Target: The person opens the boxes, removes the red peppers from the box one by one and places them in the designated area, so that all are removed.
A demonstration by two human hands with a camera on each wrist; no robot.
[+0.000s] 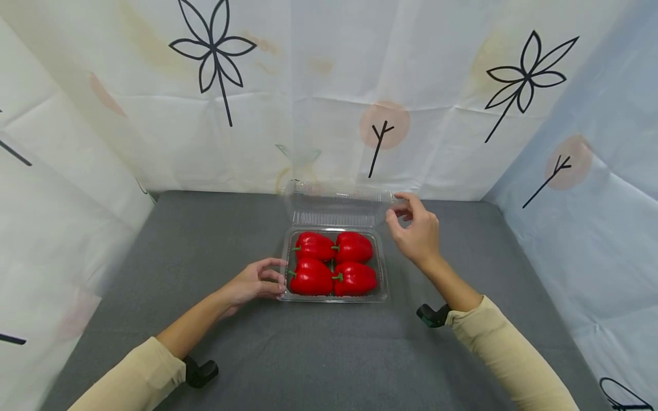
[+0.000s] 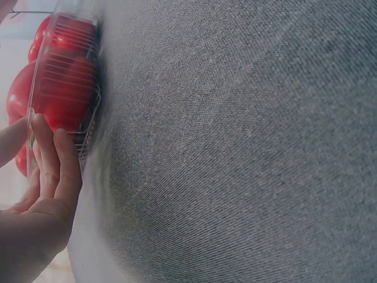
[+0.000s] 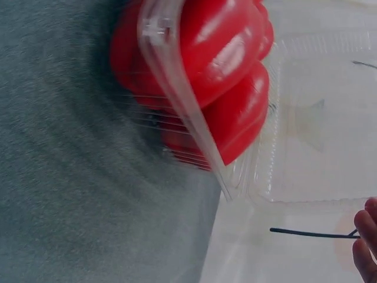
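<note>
A clear plastic clamshell box (image 1: 382, 274) sits on the grey cloth, its hinged lid (image 1: 334, 218) raised at the back. Several red bell peppers (image 1: 354, 278) with green stems lie in its base in two rows; they show through the wall in the left wrist view. My left hand (image 1: 259, 279) pinches the base's left rim, thumb and fingers on either side of it. Up at the lid's right edge, my right hand (image 1: 417, 228) holds the lid with curled fingers. Only a few right fingertips (image 3: 366, 236) appear in the right wrist view, beside the lid's edge.
Dark grey cloth (image 1: 319, 354) covers the table around the box. Pale printed fabric (image 1: 319, 114) with leaf drawings hangs behind and at both sides. A black strap piece (image 1: 201, 372) is on the left wrist, another (image 1: 432, 315) on the right.
</note>
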